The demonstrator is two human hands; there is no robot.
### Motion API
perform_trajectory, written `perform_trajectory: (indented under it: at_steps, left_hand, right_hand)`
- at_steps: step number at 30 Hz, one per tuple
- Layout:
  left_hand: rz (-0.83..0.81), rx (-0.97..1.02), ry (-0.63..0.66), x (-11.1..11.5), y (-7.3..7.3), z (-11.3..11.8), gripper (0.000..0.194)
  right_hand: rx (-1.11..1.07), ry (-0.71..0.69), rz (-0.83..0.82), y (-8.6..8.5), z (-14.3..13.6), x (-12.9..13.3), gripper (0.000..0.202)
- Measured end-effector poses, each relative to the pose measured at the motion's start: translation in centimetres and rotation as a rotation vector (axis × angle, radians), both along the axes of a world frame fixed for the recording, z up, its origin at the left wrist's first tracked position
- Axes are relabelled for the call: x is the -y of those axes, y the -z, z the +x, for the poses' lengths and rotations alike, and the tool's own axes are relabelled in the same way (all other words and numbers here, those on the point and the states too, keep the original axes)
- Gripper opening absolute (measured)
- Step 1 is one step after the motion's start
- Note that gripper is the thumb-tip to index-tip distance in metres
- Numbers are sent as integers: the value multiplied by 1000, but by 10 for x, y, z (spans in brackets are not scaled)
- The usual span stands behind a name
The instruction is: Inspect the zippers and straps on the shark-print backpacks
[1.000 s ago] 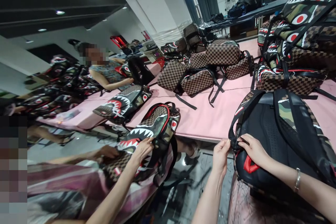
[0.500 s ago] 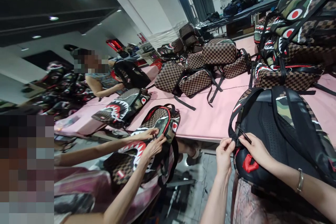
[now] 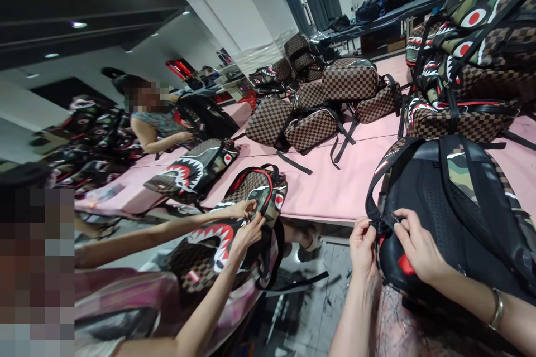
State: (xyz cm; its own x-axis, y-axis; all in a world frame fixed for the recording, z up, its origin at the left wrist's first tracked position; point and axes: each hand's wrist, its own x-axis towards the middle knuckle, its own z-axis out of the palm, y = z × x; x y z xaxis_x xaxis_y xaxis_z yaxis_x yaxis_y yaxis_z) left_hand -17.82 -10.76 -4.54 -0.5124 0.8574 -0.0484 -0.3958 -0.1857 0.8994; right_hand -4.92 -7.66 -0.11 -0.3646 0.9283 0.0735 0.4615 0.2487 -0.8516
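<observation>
A black backpack (image 3: 435, 195) with checkered and camouflage parts lies back side up at the table's near edge on the right. At its lower left, my left hand (image 3: 363, 242) pinches the black webbing at the end of a shoulder strap (image 3: 377, 184). My right hand (image 3: 419, 242), a bracelet on its wrist, is closed with thumb and fingertips together at the same webbing, a little to the right. The small part between the hands is dark and hard to make out. Below my right hand, a red piece (image 3: 405, 265) shows partly on the backpack.
To the left, a co-worker's hands work on a shark-print backpack (image 3: 221, 240). Another person stands farther back by a black bag (image 3: 207, 117). Checkered bags (image 3: 312, 129) lie on the pink table (image 3: 326, 195). A tall stack of backpacks (image 3: 473, 75) rises at the right.
My right hand has shifted slightly and its fingertips now pinch at the webbing; the dark thin tool it held no longer shows clearly. A dark strap hangs out from the co-worker's backpack.
</observation>
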Motion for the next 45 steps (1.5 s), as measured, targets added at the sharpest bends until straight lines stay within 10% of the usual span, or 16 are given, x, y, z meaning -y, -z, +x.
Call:
perform_trajectory:
  at_steps: [23,34,45]
  left_hand:
    - [30,-89,13,3,-3,0,9]
    - [-133,67,149,3,-12,-12,25]
    - [-193,-441,44,2,-28,-43,12]
  right_hand:
    - [74,-216,136,3,11,-8,30]
    - [-542,-130,-552,29,1,-24,52]
    - [-521,-128,-556,32,-1,-27,50]
